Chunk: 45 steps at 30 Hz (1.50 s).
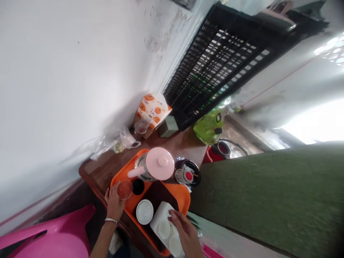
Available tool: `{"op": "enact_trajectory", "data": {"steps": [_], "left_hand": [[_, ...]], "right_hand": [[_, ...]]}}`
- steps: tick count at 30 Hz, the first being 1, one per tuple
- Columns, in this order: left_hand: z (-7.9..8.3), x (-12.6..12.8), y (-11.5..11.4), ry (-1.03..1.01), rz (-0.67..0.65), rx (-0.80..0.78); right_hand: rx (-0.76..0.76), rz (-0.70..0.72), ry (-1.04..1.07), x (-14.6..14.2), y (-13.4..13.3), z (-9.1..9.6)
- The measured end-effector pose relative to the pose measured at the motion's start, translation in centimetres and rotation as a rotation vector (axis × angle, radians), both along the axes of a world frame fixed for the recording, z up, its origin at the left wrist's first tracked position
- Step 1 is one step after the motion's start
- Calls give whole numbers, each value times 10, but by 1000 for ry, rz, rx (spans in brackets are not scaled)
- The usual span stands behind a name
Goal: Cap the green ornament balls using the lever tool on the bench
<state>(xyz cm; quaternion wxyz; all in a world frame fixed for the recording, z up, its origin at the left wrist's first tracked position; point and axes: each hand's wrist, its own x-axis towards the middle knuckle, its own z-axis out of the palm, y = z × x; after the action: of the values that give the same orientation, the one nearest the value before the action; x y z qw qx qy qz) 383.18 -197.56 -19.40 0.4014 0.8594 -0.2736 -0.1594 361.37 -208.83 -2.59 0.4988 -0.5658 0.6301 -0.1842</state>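
My left hand [115,204] is wrapped round a clear cup [124,190] at the left edge of an orange tray [185,197]. My right hand [185,231] reaches over a white box-like holder [159,215], its thumb and forefinger slightly apart at the holder's edge; I see nothing between them. White cups [164,229] sit on or against this holder, partly behind the hand. A round white lidded container [144,211] stands beside it on the tray. Farther back on the tray is a glass pitcher with a pink lid [160,163], next to a small dark round item [138,186].
Right of the pitcher stand a red-topped jar [185,176] and a black round dish [197,172]. An orange-patterned box [154,109], plastic bag [120,141] and green bag [208,127] line the back. A black crate [215,53] hangs above; a pink chair [56,240] stands left.
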Motion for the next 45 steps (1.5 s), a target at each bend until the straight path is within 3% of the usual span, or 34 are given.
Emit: {"op": "enact_trajectory", "data": {"steps": [4, 9, 14, 19, 26, 31, 37, 45], "left_hand": [[1, -4, 3, 10, 26, -20], [13, -8, 9, 69, 58, -26], [24, -13, 11, 16, 138, -2], [27, -13, 4, 31, 153, 50], [30, -34, 13, 29, 267, 167], [36, -51, 13, 25, 294, 235], [41, -43, -8, 35, 419, 195], [34, -38, -7, 27, 376, 222]], "right_hand": [[-102, -65, 36, -6, -24, 5], [-248, -222, -11, -12, -76, 1], [-240, -24, -57, -8, -109, -28], [-258, 57, -55, -1, -114, -56], [-348, 79, -80, 8, -127, -72], [-359, 131, -79, 8, -131, -75], [-371, 166, -58, 6, -129, -70], [-357, 145, -32, 10, -125, -65]]}}
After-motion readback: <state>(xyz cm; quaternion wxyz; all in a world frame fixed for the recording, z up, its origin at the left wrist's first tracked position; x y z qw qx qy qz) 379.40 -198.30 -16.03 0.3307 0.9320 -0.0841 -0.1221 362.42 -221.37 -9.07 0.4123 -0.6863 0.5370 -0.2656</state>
